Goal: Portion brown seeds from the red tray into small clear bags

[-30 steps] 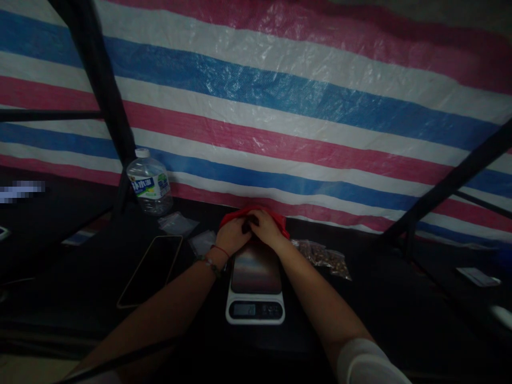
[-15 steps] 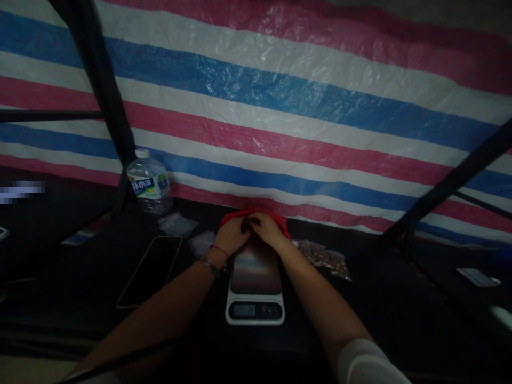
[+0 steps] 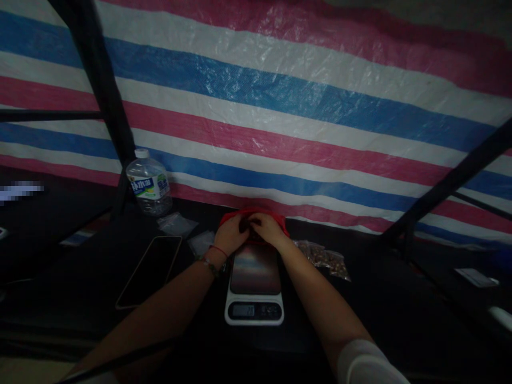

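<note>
Both hands meet over a red bag (image 3: pixel 256 211) behind a white digital kitchen scale (image 3: pixel 254 277). My left hand (image 3: pixel 232 233) reaches in from the left, its fingers curled down into the bag's dark opening. From the right, my right hand (image 3: pixel 267 228) bends its fingers into the same spot, close beside the left. The fingertips of both are in shadow, so what they touch inside is hidden. The scale's steel plate holds nothing, and its display is lit. Small clear packets of brown bits (image 3: pixel 322 256) lie right of my right wrist.
Clear plastic bags (image 3: pixel 177 224) lie to the left, with a dark phone (image 3: pixel 150 272) nearer me. A large clear bottle (image 3: pixel 149 184) stands at the back left. Black frame bars (image 3: pixel 104 85) slant up at both sides. A striped plastic sheet (image 3: pixel 280 117) closes off the back.
My fingers have shifted very slightly within the red bag's opening. The scale, packets, phone and bottle stay in place.
</note>
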### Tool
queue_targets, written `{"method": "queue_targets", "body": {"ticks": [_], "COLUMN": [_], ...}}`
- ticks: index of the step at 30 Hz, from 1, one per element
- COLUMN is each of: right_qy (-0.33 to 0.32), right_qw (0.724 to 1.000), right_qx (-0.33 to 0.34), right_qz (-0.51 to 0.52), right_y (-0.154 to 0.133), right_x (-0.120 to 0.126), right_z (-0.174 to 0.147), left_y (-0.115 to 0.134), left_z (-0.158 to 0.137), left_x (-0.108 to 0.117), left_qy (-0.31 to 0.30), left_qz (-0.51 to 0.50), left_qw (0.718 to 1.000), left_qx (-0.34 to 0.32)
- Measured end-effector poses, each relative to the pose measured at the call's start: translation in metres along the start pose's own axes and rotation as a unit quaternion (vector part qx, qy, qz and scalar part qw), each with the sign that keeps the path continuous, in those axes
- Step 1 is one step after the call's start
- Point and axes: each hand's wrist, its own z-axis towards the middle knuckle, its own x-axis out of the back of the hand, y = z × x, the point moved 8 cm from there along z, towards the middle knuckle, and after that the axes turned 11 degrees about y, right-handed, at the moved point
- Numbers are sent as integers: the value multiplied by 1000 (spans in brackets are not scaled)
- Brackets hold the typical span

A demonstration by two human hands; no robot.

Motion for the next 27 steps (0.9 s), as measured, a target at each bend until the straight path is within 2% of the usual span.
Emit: {"method": "queue_targets", "body": {"ticks": [8, 11, 13, 15, 17, 19, 22, 27], "right_qy": [35, 61, 23, -49, -118, -158, -173, -167], "right_qw": [998, 994, 991, 985, 978, 971, 964, 962], "right_qx": [26, 6, -24, -46, -40, -20, -8, -24], "right_qz": [-44, -88, -128, -156, -168, -180, -200, -215], "right_y": [-9, -2, 8, 17, 21, 20, 17, 16], "right_x": [10, 18, 14, 3, -11, -20, -23, -16], "right_z": [3, 4, 2, -3, -11, -15, -17, -14], "left_y": [0, 0, -1, -2, -2, -2, 0, -2], "left_z": [0, 1, 2, 2, 3, 3, 2, 2], "left_x": [0, 0, 1, 2, 3, 4, 5, 7], "left_qy": [7, 18, 30, 39, 43, 47, 49, 56], "left_qz": [-30, -32, -27, -18, -14, -18, -39, -68], "left_qw": [999, 999, 998, 998, 998, 998, 997, 996], "left_qx": [-15, -34, -38, -39, -41, -41, -42, -19]}}
